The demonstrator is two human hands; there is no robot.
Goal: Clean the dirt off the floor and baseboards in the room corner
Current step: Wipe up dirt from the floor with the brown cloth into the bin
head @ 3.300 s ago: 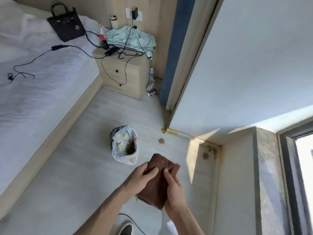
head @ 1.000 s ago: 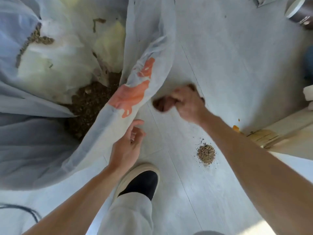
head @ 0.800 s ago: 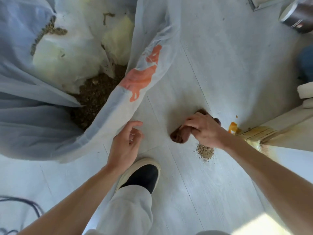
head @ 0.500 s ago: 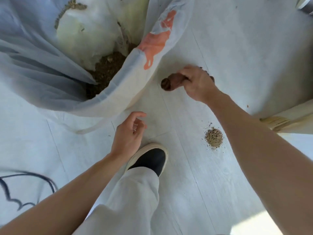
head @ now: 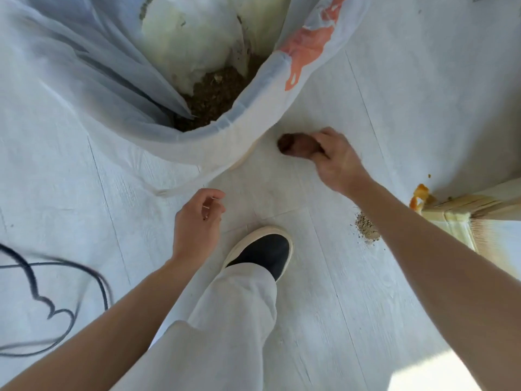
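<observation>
Right hand (head: 337, 162) gripping the balled brown cloth (head: 296, 145), carried back up from the dirt pile (head: 366, 228) to just beside the bin's white bag (head: 225, 145) since half a second earlier. Left hand (head: 197, 221) loosely curled and holding nothing, hovering just below the bag rim above the dark shoe (head: 265, 252). Pile on the floor (head: 352, 320) near the baseboard end (head: 462, 204) looking much the same size (judged: little collected yet, orange smear (head: 420, 197) untouched).
</observation>
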